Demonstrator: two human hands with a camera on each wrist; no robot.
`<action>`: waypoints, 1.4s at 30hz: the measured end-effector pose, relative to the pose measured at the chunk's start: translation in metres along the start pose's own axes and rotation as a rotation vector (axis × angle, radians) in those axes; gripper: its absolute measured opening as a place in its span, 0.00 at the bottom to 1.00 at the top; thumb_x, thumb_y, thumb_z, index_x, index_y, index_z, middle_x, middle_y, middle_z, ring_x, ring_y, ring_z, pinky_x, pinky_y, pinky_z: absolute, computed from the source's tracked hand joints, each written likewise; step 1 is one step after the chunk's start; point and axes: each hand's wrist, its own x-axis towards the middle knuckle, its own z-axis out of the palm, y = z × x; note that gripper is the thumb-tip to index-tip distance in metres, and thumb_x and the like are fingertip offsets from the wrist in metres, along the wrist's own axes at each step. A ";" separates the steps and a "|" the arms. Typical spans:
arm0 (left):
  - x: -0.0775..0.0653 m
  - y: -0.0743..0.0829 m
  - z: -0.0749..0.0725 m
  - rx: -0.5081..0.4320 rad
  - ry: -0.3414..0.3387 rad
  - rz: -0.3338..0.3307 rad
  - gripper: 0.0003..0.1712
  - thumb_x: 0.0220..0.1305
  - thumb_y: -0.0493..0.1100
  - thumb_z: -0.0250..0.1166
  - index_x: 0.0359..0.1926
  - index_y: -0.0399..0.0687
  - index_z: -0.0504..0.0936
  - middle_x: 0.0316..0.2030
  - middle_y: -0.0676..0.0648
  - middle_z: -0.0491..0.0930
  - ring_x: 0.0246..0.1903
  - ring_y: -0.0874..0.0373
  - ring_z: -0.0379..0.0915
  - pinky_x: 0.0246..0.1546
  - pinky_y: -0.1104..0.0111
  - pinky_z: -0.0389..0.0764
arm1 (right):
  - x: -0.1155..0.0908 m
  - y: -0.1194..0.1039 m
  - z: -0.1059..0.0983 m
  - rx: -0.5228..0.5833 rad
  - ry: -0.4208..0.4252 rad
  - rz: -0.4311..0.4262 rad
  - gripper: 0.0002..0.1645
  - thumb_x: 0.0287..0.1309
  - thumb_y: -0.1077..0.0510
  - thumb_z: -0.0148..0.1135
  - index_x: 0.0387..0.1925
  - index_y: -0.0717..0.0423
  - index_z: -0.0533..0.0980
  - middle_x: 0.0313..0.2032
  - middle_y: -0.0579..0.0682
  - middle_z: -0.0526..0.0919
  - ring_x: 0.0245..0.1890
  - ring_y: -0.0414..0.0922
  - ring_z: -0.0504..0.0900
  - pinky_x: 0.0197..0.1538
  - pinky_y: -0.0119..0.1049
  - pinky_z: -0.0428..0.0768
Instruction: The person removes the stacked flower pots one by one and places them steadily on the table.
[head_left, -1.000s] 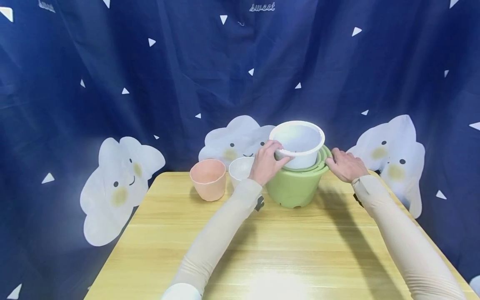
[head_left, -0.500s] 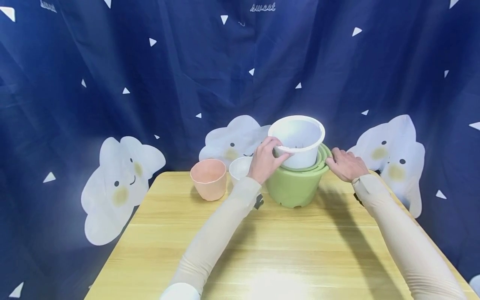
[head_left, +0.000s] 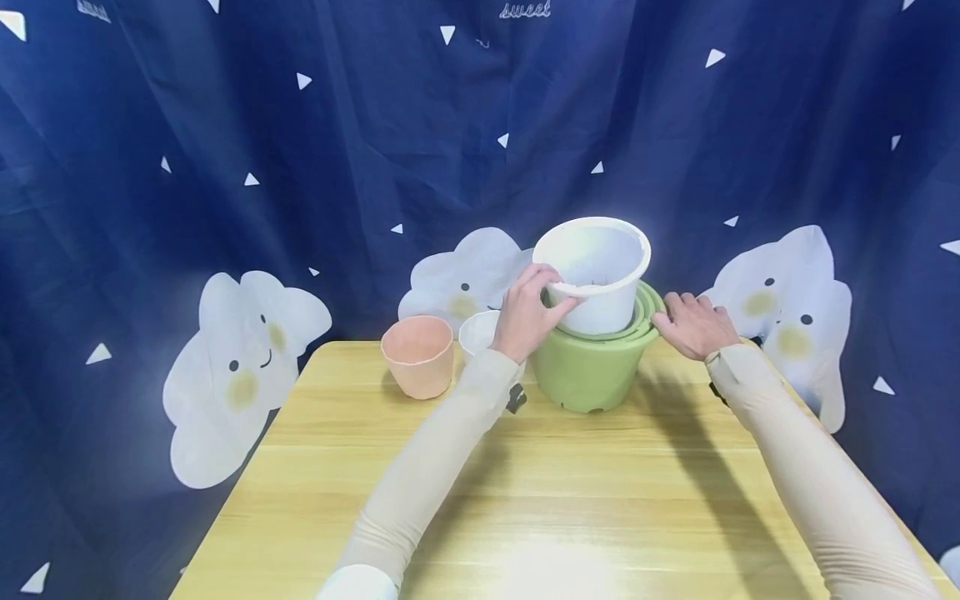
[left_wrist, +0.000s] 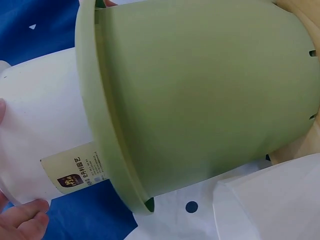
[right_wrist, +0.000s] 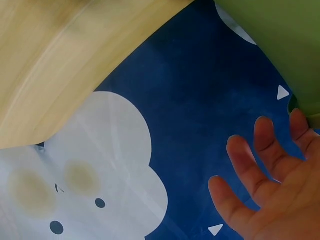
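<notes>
A white flower pot (head_left: 600,308) stands partly inside a green flower pot (head_left: 588,375), its rim well above the green one. My left hand (head_left: 525,312) grips the white rim at its near left, thumb outside. In the left wrist view, the white pot's wall (left_wrist: 45,105) carries a printed paper label (left_wrist: 75,170); only some fingertips show. At the green pot's right rim rests my right hand (head_left: 697,327), with its thumb against the edge. In the right wrist view, the fingers (right_wrist: 245,157) are spread and fairly straight beside the green pot.
Left of the green pot stand a pink pot (head_left: 417,358) and a smaller white pot (head_left: 477,333), the latter partly hidden by my left hand. All rest near the far edge of the wooden table (head_left: 480,475). A blue curtain (head_left: 480,125) hangs behind.
The white flower pot has risen gradually out of the green one, my left hand moving up with it. My right hand has stayed at the green rim.
</notes>
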 end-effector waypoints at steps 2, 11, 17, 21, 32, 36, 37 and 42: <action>0.001 0.001 -0.002 -0.006 0.008 0.004 0.18 0.59 0.51 0.78 0.40 0.44 0.86 0.48 0.49 0.84 0.49 0.54 0.83 0.57 0.65 0.83 | 0.000 0.000 -0.001 -0.005 0.003 0.002 0.28 0.68 0.40 0.36 0.48 0.57 0.69 0.50 0.64 0.76 0.55 0.69 0.70 0.48 0.67 0.70; 0.003 0.003 -0.009 -0.011 0.038 0.028 0.17 0.58 0.50 0.78 0.40 0.43 0.86 0.48 0.47 0.85 0.50 0.54 0.83 0.59 0.65 0.82 | 0.000 -0.001 -0.001 -0.002 -0.007 0.010 0.29 0.68 0.39 0.36 0.48 0.58 0.70 0.52 0.64 0.75 0.57 0.69 0.68 0.50 0.68 0.69; 0.004 0.008 -0.016 -0.004 0.044 0.019 0.18 0.58 0.50 0.78 0.41 0.43 0.86 0.50 0.47 0.84 0.51 0.53 0.83 0.58 0.64 0.82 | 0.000 -0.001 0.000 0.002 -0.006 0.011 0.28 0.68 0.39 0.36 0.47 0.57 0.70 0.52 0.64 0.75 0.57 0.69 0.68 0.50 0.68 0.69; 0.005 0.011 -0.022 -0.006 0.053 0.023 0.18 0.58 0.50 0.78 0.41 0.43 0.87 0.50 0.47 0.84 0.51 0.52 0.83 0.57 0.63 0.83 | 0.001 -0.001 0.001 0.005 -0.003 0.009 0.28 0.68 0.39 0.35 0.47 0.58 0.70 0.52 0.64 0.75 0.57 0.69 0.69 0.49 0.68 0.69; 0.004 0.015 -0.038 -0.012 0.075 0.059 0.20 0.56 0.50 0.79 0.43 0.43 0.86 0.49 0.46 0.84 0.51 0.52 0.82 0.56 0.61 0.83 | 0.001 0.000 0.000 0.008 -0.010 0.010 0.30 0.69 0.38 0.35 0.50 0.58 0.70 0.52 0.64 0.76 0.56 0.70 0.69 0.48 0.67 0.69; 0.003 0.015 -0.043 -0.017 0.079 0.068 0.20 0.57 0.50 0.79 0.43 0.42 0.86 0.48 0.46 0.84 0.50 0.52 0.81 0.56 0.62 0.82 | 0.001 0.000 0.001 0.007 -0.013 0.009 0.30 0.70 0.38 0.35 0.50 0.58 0.70 0.52 0.65 0.76 0.56 0.70 0.69 0.48 0.67 0.69; 0.003 0.015 -0.044 -0.016 0.081 0.071 0.20 0.57 0.50 0.79 0.43 0.43 0.86 0.48 0.46 0.84 0.50 0.52 0.81 0.56 0.62 0.82 | 0.001 0.000 0.001 0.008 -0.015 0.009 0.30 0.70 0.38 0.35 0.50 0.58 0.70 0.53 0.65 0.76 0.56 0.70 0.69 0.48 0.67 0.69; 0.000 0.014 -0.051 -0.013 0.099 0.083 0.20 0.56 0.50 0.80 0.43 0.43 0.87 0.48 0.46 0.84 0.51 0.52 0.81 0.58 0.63 0.82 | 0.000 0.001 0.000 0.015 -0.019 0.008 0.31 0.70 0.38 0.35 0.51 0.58 0.70 0.54 0.65 0.75 0.57 0.70 0.69 0.48 0.67 0.69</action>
